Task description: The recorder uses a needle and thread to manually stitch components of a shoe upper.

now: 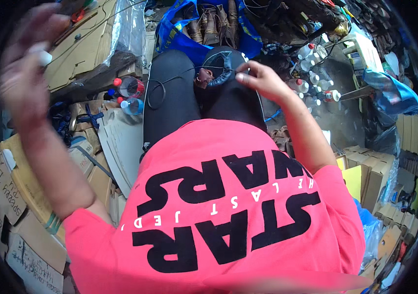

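On my lap rests a small dark leather piece, black-blue along its curved rim and reddish brown inside; it looks like part of a shoe upper. A dark cord runs from it and loops over my left thigh. My right hand is just right of the leather piece, thumb and forefinger drawn together; what they may pinch is too small to make out. Far out at the upper left, my left hand is raised and smeared by motion. A white wrap shows on one of its fingers.
A blue bag holding brown shoes stands beyond my knees. Plastic bottles cluster at the right, others at the left. Cardboard boxes and flat cardboard crowd the left; more boxes lie right.
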The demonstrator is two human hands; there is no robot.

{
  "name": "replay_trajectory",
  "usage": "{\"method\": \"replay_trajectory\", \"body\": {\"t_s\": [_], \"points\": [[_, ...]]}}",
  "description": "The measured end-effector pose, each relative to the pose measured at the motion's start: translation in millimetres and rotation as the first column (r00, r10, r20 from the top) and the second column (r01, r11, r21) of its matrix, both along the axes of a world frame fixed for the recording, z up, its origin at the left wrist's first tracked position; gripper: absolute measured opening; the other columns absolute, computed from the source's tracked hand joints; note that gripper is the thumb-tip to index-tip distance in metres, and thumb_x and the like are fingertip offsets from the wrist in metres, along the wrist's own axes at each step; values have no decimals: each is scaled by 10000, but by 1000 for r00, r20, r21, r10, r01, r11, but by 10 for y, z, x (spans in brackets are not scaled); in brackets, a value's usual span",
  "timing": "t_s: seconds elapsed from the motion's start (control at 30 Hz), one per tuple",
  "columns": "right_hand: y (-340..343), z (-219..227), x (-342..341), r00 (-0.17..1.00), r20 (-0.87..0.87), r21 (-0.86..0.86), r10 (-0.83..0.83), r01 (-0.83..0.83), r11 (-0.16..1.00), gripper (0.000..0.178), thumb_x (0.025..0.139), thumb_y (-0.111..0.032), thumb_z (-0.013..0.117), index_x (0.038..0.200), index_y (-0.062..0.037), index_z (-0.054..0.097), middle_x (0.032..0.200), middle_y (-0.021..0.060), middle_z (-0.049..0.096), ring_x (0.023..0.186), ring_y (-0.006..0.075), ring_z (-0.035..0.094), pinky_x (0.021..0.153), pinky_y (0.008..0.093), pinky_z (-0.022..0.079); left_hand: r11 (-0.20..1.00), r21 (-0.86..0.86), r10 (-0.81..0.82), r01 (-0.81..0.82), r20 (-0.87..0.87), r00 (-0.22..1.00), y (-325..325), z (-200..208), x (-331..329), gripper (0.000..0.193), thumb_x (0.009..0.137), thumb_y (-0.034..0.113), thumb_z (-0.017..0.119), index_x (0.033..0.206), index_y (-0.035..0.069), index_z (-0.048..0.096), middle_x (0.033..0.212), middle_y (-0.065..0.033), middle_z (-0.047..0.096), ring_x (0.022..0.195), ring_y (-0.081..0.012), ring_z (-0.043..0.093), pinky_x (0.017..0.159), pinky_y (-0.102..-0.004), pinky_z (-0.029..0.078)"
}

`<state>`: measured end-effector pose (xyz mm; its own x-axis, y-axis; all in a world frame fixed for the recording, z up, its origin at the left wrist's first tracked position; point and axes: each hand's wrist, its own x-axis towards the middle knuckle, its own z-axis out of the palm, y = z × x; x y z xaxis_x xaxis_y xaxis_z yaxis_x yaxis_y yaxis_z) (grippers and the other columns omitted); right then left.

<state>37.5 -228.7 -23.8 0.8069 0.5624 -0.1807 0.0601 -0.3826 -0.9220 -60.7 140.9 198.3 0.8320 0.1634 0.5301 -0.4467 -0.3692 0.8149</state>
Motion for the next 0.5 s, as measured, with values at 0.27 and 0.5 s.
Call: {"method": "replay_trajectory", "body": {"t_s": [0.27, 0.5], "points": [[-51, -39, 87, 888, 61, 48, -456, 454, 890, 251, 880, -270, 616, 819, -27, 627, 695, 21, 606, 647, 89, 534, 605, 257, 450, 683, 726, 220, 77, -306, 926, -516, -1575, 263, 189, 814, 184, 648, 979, 104, 694, 855, -115, 660, 788, -283, 636, 741, -362, 498], [360, -15, 19, 674, -718, 585, -173, 719, 375, 369, 983, -353, 405, 944, -37, 591, 971, 140, 633, 908, 291, 611, 865, 451, 468, 727, 565, -54, 391, -521, 852, -962, -1961, 488, 345, 751, 184, 649, 1090, 127, 644, 946, -98, 640, 974, -279, 590, 879, -395, 446]]}}
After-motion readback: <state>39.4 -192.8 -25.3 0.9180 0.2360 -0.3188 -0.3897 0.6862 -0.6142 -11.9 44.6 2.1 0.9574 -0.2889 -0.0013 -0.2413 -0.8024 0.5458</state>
